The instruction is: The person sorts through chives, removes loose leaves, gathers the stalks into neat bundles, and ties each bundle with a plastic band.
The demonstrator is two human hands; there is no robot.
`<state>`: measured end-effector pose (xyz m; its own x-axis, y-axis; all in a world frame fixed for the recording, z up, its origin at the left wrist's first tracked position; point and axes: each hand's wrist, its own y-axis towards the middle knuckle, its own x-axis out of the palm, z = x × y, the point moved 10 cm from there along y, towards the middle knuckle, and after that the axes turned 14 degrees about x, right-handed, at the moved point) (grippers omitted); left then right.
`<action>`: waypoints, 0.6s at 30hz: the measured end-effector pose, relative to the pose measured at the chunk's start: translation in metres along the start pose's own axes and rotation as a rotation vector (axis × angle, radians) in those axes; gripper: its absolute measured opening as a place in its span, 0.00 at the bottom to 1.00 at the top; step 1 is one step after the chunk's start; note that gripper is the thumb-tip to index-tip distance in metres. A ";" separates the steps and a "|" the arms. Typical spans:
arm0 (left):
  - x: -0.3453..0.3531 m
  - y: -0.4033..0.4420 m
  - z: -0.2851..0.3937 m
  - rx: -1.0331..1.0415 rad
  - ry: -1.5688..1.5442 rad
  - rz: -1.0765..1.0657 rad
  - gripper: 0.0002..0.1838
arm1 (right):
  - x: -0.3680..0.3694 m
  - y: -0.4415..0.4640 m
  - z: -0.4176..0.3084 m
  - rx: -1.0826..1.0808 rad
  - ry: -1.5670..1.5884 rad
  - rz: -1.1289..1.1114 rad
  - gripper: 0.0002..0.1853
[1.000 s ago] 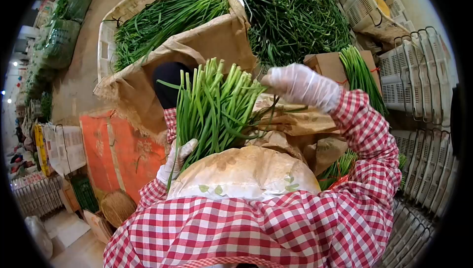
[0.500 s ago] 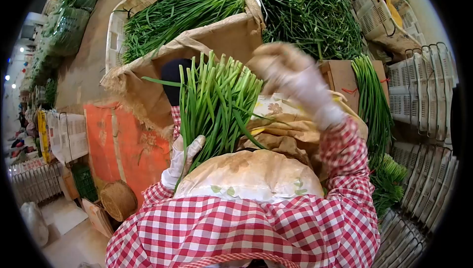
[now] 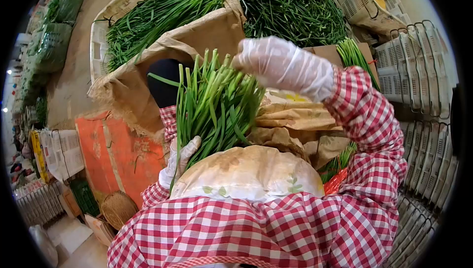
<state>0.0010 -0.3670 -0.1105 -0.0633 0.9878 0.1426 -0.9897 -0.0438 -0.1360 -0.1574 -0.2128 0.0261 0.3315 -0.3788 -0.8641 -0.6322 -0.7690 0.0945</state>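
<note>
A thick bunch of green stalks (image 3: 214,105) stands over my lap, its pale cut ends up. Around its lower left side my left hand (image 3: 183,158), in a whitish glove, is closed, the thumb in front. My right hand (image 3: 283,66), gloved too, is at the upper right of the bunch, beside the pale ends. Its fingers are bent together at the stalk tips, and what they pinch, if anything, is hidden. Beneath the bunch lies a stained pale cloth (image 3: 251,172) over my lap.
A white crate (image 3: 100,46) lined with brown cloth holds long green stalks at the upper left. Beside it lies a heap of loose greens (image 3: 290,12). A tied bunch (image 3: 354,53) rests on cardboard at right, near stacked white crates (image 3: 401,81). Orange sacking (image 3: 123,154) lies left.
My right hand has swung away from the bunch's upper right side and come back in to its pale ends. My left hand keeps its hold. The whole view shifted slightly.
</note>
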 end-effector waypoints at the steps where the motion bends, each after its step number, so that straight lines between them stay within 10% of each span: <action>1: 0.001 0.000 -0.001 0.005 -0.001 -0.001 0.25 | -0.016 -0.003 -0.003 -0.119 -0.064 0.143 0.09; 7: -0.005 0.004 0.000 0.051 0.005 0.036 0.25 | -0.074 0.003 0.112 0.630 -0.713 0.413 0.08; 11: -0.007 -0.010 -0.005 -0.191 -0.171 0.248 0.30 | 0.015 -0.005 0.028 0.454 -0.215 -0.060 0.20; 18: -0.029 -0.011 -0.032 -0.352 -0.323 0.146 0.29 | 0.054 -0.027 0.015 0.361 -0.169 0.045 0.18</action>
<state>0.0178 -0.3903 -0.1448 -0.2891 0.8761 0.3859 -0.8677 -0.0695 -0.4922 -0.1326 -0.2045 -0.0300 0.1968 -0.2947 -0.9351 -0.8591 -0.5115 -0.0196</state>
